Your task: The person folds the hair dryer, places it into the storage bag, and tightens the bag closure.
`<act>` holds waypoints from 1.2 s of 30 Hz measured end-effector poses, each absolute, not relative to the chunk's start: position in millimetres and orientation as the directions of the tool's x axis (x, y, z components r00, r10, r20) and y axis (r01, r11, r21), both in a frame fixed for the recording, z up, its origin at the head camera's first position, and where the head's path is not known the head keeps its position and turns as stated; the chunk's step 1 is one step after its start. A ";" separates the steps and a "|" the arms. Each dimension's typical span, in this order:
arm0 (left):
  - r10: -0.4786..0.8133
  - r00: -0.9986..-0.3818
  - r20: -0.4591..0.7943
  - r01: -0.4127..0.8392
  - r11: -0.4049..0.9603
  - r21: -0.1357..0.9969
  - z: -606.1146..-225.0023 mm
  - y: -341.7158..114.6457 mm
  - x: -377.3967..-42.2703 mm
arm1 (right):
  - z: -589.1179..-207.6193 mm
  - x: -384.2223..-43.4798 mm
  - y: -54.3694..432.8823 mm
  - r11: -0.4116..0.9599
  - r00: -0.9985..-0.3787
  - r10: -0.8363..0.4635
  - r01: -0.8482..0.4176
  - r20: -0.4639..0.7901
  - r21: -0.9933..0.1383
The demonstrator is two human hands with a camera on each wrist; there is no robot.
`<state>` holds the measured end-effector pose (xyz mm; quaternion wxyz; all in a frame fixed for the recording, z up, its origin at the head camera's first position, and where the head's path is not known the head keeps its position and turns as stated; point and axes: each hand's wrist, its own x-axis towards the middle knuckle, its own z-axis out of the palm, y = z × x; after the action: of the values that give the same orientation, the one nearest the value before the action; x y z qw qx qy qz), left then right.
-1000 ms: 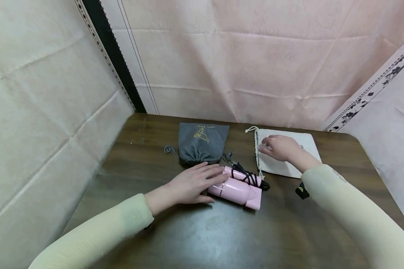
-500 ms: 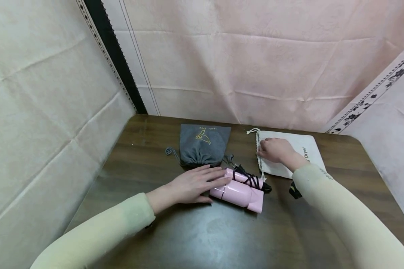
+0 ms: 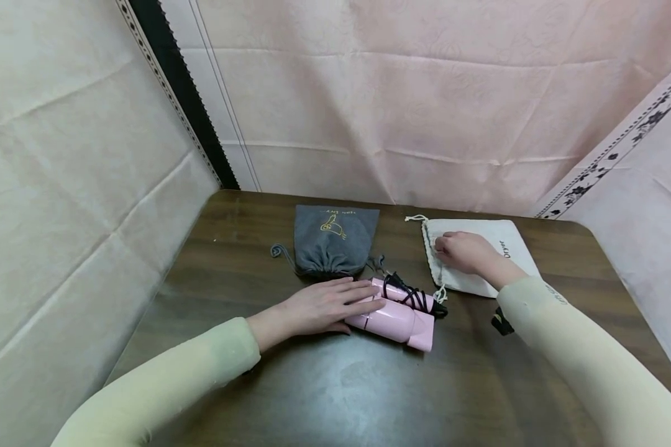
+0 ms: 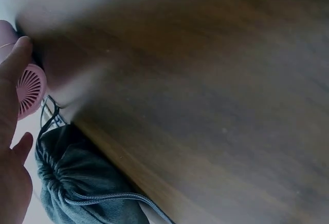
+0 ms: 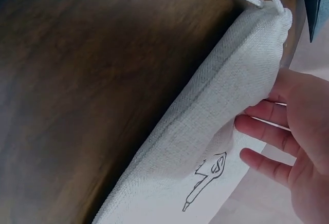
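Note:
A pink hair dryer [image 3: 397, 321], its black cord wound round the handle, lies mid-table. My left hand [image 3: 320, 305] rests on its rear end with fingers stretched out. In the left wrist view, the vent grille [image 4: 32, 88] shows close to those fingers. Farther right, a white drawstring bag [image 3: 497, 231] printed with "Dryer" lies flat. My right hand [image 3: 465, 251] pinches the cloth near its drawstring end with bent fingers. The right wrist view shows that bag's raised edge [image 5: 226, 90] at the fingertips, with a hair dryer drawing lower down.
A dark grey drawstring bag [image 3: 335, 245] with a yellow print lies behind the hair dryer, its cord curling out to the left. Pale cloth [image 3: 447, 112] hangs along the back and both sides of the wooden table [image 3: 335, 403].
My right hand has come down onto the white bag's drawstring end and its fingers have bent onto the cloth. The left hand stays on the hair dryer.

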<state>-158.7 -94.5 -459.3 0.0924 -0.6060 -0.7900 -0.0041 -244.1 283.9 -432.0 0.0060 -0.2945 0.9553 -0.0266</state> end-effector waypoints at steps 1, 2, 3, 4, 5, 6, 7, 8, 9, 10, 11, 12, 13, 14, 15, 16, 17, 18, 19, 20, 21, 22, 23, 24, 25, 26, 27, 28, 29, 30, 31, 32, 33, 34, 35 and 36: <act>0.958 -0.242 0.157 0.960 0.260 -0.108 -459.9 -94.5 -159.2 | -431.6 -242.9 284.9 0.823 -0.825 -0.565 -0.564 0.007 -0.062; 0.958 -0.235 0.164 0.961 0.254 -0.110 -460.4 -94.6 -159.4 | -431.1 -241.8 286.0 0.822 -0.825 -0.565 -0.564 0.010 -0.073; 0.958 -0.227 0.172 0.962 0.249 -0.115 -460.6 -94.6 -159.7 | -430.4 -240.6 287.1 0.822 -0.825 -0.564 -0.563 0.014 -0.082; 0.959 -0.219 0.181 0.962 0.243 -0.121 -460.9 -94.4 -160.0 | -429.7 -239.5 288.4 0.822 -0.827 -0.562 -0.561 0.022 -0.095; 0.958 -0.213 0.190 0.963 0.238 -0.126 -461.2 -94.3 -160.2 | -428.9 -238.3 289.8 0.823 -0.829 -0.559 -0.559 0.030 -0.106; 0.958 -0.205 0.199 0.963 0.234 -0.132 -461.6 -94.0 -160.5 | -428.0 -237.3 291.4 0.825 -0.832 -0.553 -0.553 0.037 -0.117; 0.958 -0.197 0.208 0.964 0.229 -0.138 -462.0 -93.7 -160.5 | -427.0 -236.6 293.0 0.826 -0.834 -0.550 -0.551 0.046 -0.123; 0.957 -0.190 0.217 0.964 0.224 -0.146 -462.6 -93.4 -160.5 | -426.2 -235.9 294.8 0.826 -0.835 -0.547 -0.549 0.057 -0.127; 0.957 -0.184 0.225 0.964 0.220 -0.151 -463.1 -93.1 -160.3 | -425.3 -234.9 296.2 0.827 -0.837 -0.543 -0.547 0.067 -0.132; 0.956 -0.178 0.233 0.964 0.217 -0.155 -463.7 -92.8 -159.9 | -424.5 -234.1 297.9 0.827 -0.839 -0.539 -0.544 0.077 -0.137; 0.955 -0.171 0.241 0.965 0.212 -0.155 -464.5 -92.5 -159.3 | -423.6 -233.1 299.3 0.828 -0.840 -0.535 -0.542 0.087 -0.141; 0.954 -0.167 0.249 0.966 0.209 -0.154 -465.0 -92.4 -158.3 | -422.6 -232.1 300.8 0.828 -0.841 -0.532 -0.541 0.098 -0.146; 0.952 -0.164 0.258 0.966 0.207 -0.152 -465.6 -92.3 -157.1 | -421.6 -230.9 302.0 0.826 -0.840 -0.531 -0.542 0.110 -0.153; 0.950 -0.162 0.267 0.967 0.206 -0.147 -466.1 -92.2 -155.8 | -420.7 -229.6 303.4 0.824 -0.839 -0.530 -0.544 0.123 -0.160; 0.947 -0.160 0.278 0.969 0.205 -0.141 -466.2 -92.1 -154.1 | -419.7 -228.2 304.8 0.822 -0.838 -0.528 -0.545 0.136 -0.166; 0.944 -0.157 0.290 0.970 0.202 -0.132 -466.5 -91.8 -152.5 | -418.9 -227.0 306.4 0.820 -0.837 -0.527 -0.547 0.148 -0.170; 0.940 -0.155 0.303 0.972 0.200 -0.123 -466.6 -91.4 -150.9 | -418.1 -225.8 308.0 0.818 -0.835 -0.527 -0.549 0.158 -0.173; 0.936 -0.154 0.316 0.973 0.199 -0.115 -466.2 -90.8 -149.4 | -417.1 -224.3 309.5 0.816 -0.834 -0.526 -0.550 0.167 -0.176; 0.932 -0.151 0.328 0.974 0.196 -0.109 -465.9 -90.1 -148.0 | -416.7 -223.2 311.3 0.814 -0.832 -0.527 -0.553 0.176 -0.177; 0.929 -0.148 0.340 0.976 0.193 -0.103 -465.4 -89.3 -146.7 | -416.4 -221.8 313.0 0.813 -0.830 -0.526 -0.555 0.184 -0.178; 0.926 -0.144 0.350 0.976 0.191 -0.103 -464.9 -88.4 -145.5 | -416.0 -220.2 314.5 0.811 -0.829 -0.526 -0.556 0.191 -0.180; 0.923 -0.141 0.358 0.977 0.188 -0.100 -464.0 -87.7 -144.5 | -415.8 -218.9 315.8 0.809 -0.827 -0.526 -0.558 0.198 -0.185; 0.920 -0.138 0.367 0.976 0.189 -0.105 -463.1 -87.1 -143.5 | -416.1 -218.0 317.3 0.805 -0.824 -0.528 -0.563 0.207 -0.189; 0.918 -0.135 0.374 0.976 0.189 -0.112 -461.9 -86.4 -142.5 | -416.1 -216.6 318.5 0.800 -0.821 -0.528 -0.567 0.218 -0.196; 0.915 -0.131 0.381 0.975 0.189 -0.120 -460.9 -85.8 -141.7 | -416.6 -215.5 319.8 0.795 -0.817 -0.530 -0.572 0.229 -0.201; 0.913 -0.126 0.388 0.974 0.189 -0.128 -459.8 -85.1 -141.0 | -417.1 -214.1 321.1 0.791 -0.813 -0.530 -0.576 0.241 -0.204; 0.910 -0.121 0.396 0.972 0.190 -0.139 -458.8 -84.7 -140.4 | -417.4 -212.9 322.3 0.788 -0.810 -0.529 -0.580 0.252 -0.208; 0.907 -0.117 0.405 0.971 0.191 -0.148 -457.6 -84.1 -139.8 | -417.5 -211.4 323.4 0.786 -0.809 -0.526 -0.580 0.264 -0.212; 0.904 -0.112 0.413 0.968 0.193 -0.159 -456.7 -83.7 -139.3 | -417.6 -210.1 324.4 0.786 -0.807 -0.522 -0.581 0.276 -0.214; 0.900 -0.109 0.423 0.967 0.195 -0.166 -455.7 -83.4 -139.0 | -417.1 -208.3 325.1 0.787 -0.807 -0.515 -0.578 0.288 -0.216; 0.895 -0.106 0.433 0.965 0.198 -0.173 -454.9 -83.1 -138.8 | -416.8 -206.8 325.9 0.788 -0.808 -0.508 -0.576 0.300 -0.216; 0.890 -0.104 0.443 0.963 0.201 -0.179 -454.2 -82.9 -138.6 | -416.2 -205.3 326.4 0.790 -0.808 -0.500 -0.573 0.311 -0.217; 0.886 -0.102 0.453 0.961 0.206 -0.186 -453.6 -82.9 -138.6 | -415.2 -203.7 326.6 0.792 -0.809 -0.493 -0.570 0.321 -0.220; 0.880 -0.103 0.464 0.959 0.212 -0.190 -452.9 -82.8 -138.6 | -414.4 -202.4 327.0 0.792 -0.808 -0.489 -0.569 0.329 -0.222; 0.874 -0.103 0.474 0.957 0.218 -0.194 -452.2 -82.8 -138.7 | -413.7 -201.3 327.2 0.790 -0.806 -0.486 -0.570 0.338 -0.224; 0.869 -0.105 0.484 0.956 0.223 -0.192 -451.2 -82.5 -138.8 | -413.0 -200.1 327.4 0.789 -0.806 -0.483 -0.570 0.343 -0.230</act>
<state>-138.8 -82.5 -451.2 0.2569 -0.6176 -0.7386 -0.0845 -200.1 327.4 -413.0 -0.1344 -0.2813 0.9361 -0.1630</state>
